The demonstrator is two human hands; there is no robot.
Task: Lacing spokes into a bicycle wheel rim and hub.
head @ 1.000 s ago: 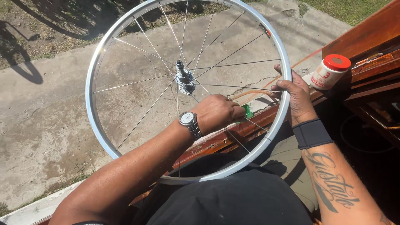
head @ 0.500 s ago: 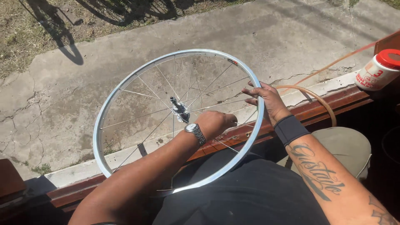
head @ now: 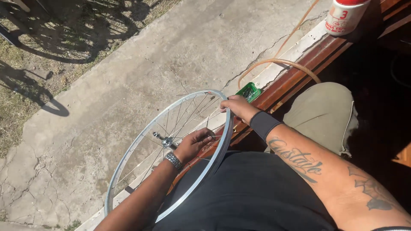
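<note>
A silver spoked bicycle wheel rim (head: 141,139) stands on edge against my lap, its hub (head: 166,141) near the centre. My left hand (head: 195,143), with a metal wristwatch, reaches through the spokes and is closed around them near the rim's right side. My right hand (head: 239,107), with a black wristband, grips the rim's top right edge. A small green object (head: 248,91) lies just beyond my right hand on the ledge.
A brown wooden ledge (head: 299,72) runs diagonally past my knee. A tan hose (head: 278,64) loops over it. A white bottle with a red cap (head: 344,15) stands at the top right. Cracked concrete pavement (head: 128,64) lies beyond, grass at the far left.
The view has swung down and left, so the wheel looks smaller and lower. The wheel is tilted more edge-on. Both hands keep their hold on it.
</note>
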